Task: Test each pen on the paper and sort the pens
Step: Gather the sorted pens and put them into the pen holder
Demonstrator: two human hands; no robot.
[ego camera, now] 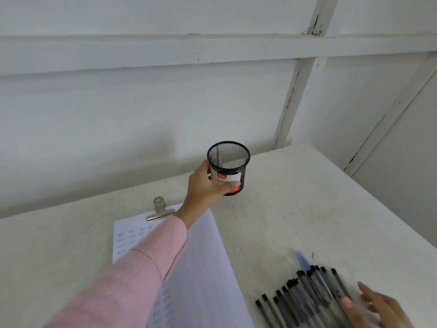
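My left hand [208,183] grips a black mesh pen cup [233,159] with a white and red label, far out over the white table; the cup looks empty. A sheet of paper [208,256] with rows of small pen marks lies under my left forearm, held by a silver clip [160,210]. At the lower right a pile of several black-capped pens [302,297] lies on the table, one blue-capped pen [302,259] sticking out at the top. My right hand [376,306] rests on the pile with fingers spread, blurred.
The white table [295,209] ends at a white wall behind the cup and at an edge on the right. A pink sleeve [132,275] covers my left arm across the paper.
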